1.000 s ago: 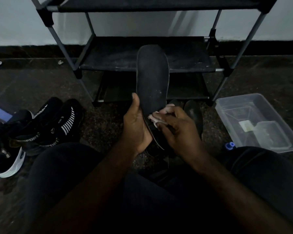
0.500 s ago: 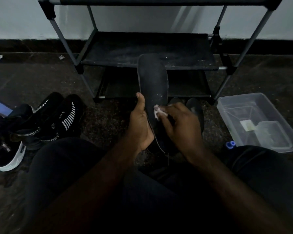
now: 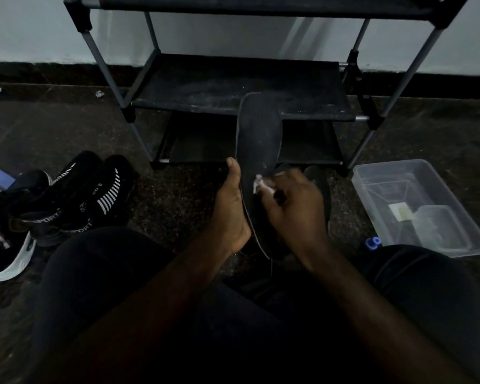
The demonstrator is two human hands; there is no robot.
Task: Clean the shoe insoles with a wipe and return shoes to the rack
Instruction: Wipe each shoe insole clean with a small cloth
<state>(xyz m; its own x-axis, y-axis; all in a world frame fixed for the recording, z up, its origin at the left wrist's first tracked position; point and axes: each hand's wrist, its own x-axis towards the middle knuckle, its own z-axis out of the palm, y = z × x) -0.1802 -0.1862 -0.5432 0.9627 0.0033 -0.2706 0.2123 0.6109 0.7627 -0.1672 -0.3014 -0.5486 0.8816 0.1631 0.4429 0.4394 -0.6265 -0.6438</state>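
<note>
Head view, dim light. A person sits on the floor (image 3: 178, 195) facing a black shoe rack (image 3: 233, 87) that fills the upper centre of the frame and stands against a pale wall.

At centre frame a dark insole (image 3: 259, 139) is held upright. Its rounded toe end points to the top of the frame and overlaps the front edge of the rack's middle shelf. Its heel end lies low between the two hands.

The left hand (image 3: 230, 209) grips the insole's lower half. The thumb lies straight up along the insole's left edge, and the fingers are hidden behind it.

The right hand (image 3: 294, 209) has its fingers curled round a small white wipe (image 3: 261, 187), pinching it and pressing it against the face of the insole, just right of the left thumb.

Behind the right hand, a dark shoe (image 3: 320, 184) rests on the floor in front of the rack's lowest shelf.

At left of frame, a pair of black shoes with white stripes (image 3: 75, 200) lies on the floor. A white-soled shoe (image 3: 3, 253) sits at the far left edge.

At right of frame, a clear plastic box (image 3: 427, 189) stands on the floor, with a smaller clear tub (image 3: 441, 228) inside it. A blue cap (image 3: 373, 242) shows just beside the box's near left corner.
</note>
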